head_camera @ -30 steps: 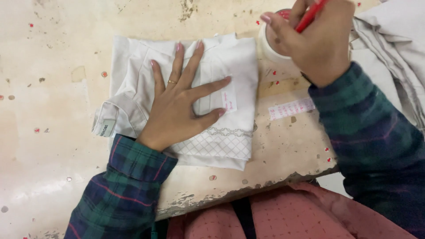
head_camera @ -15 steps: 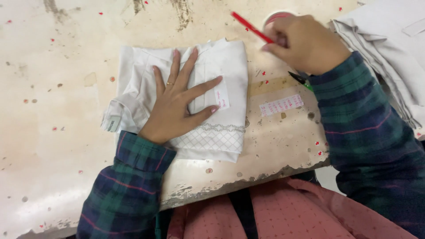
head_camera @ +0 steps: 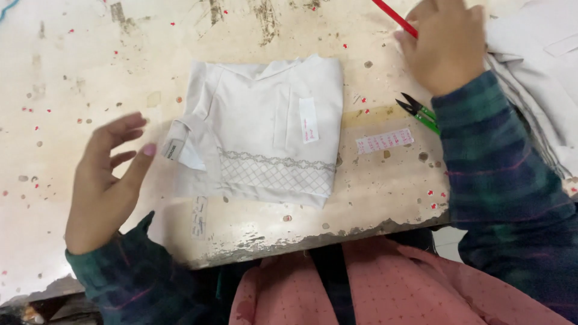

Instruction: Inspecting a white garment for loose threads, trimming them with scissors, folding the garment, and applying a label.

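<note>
1. Gripping a red pen (head_camera: 394, 18) between its fingers, the right hand (head_camera: 445, 45) hovers at the far edge of a worn, paint-flecked table (head_camera: 90, 66).
2. Just below that hand, beside its plaid sleeve, lies a pair of green-handled snips (head_camera: 419, 112); a small paper strip (head_camera: 384, 141) rests a little nearer the person.
3. Down and to the left of the pen hand, a folded white garment (head_camera: 265, 132) lies flat, a narrow paper tag (head_camera: 309, 120) on its front and a stitched lattice band across its lower part.
4. Left of the garment, the left hand (head_camera: 105, 180) is lifted with fingers spread, grasping nothing, its fingertips just beside the folded sleeve.
5. More pale cloth (head_camera: 536, 72) is heaped to the right of the pen hand.
</note>
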